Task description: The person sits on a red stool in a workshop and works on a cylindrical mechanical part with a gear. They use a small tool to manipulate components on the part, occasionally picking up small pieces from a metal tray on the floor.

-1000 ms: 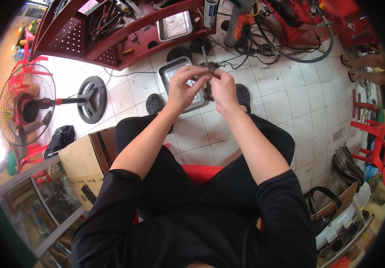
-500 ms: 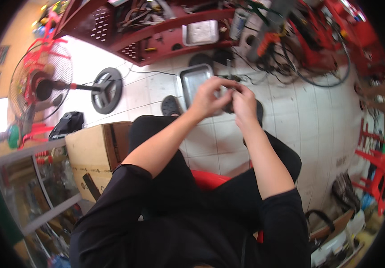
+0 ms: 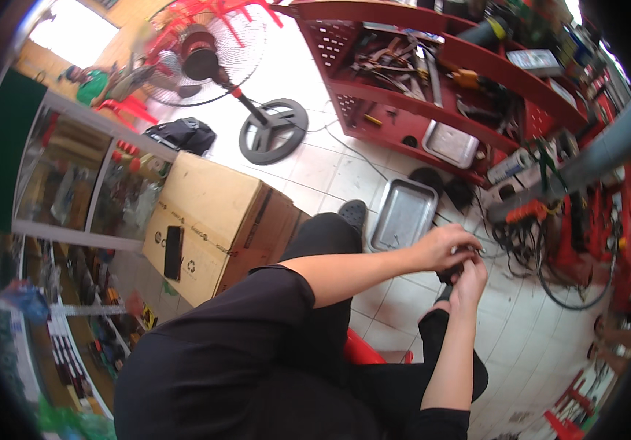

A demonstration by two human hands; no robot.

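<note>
My left hand (image 3: 444,248) is curled over a dark metal part (image 3: 449,273), its fingertips pinched near the top. My right hand (image 3: 468,282) grips the same part from just below and to the right, its fingers closed and partly hiding it. The part is held above the floor between my knees. A shallow metal tray (image 3: 385,233) with small items in it lies on the floor just beyond my hands, beside my shoe (image 3: 353,214).
A red tool trolley (image 3: 396,110) with tools stands ahead, beside hoses and red equipment (image 3: 550,249). A standing fan (image 3: 271,132) and black bag (image 3: 183,136) are at the upper left. A cardboard box (image 3: 205,205) with a phone (image 3: 174,253) sits left, near a glass cabinet (image 3: 59,176).
The view has swung to the left, so the trolley, tray and hands appear further right and the box more central. Both hands remain on the dark part.
</note>
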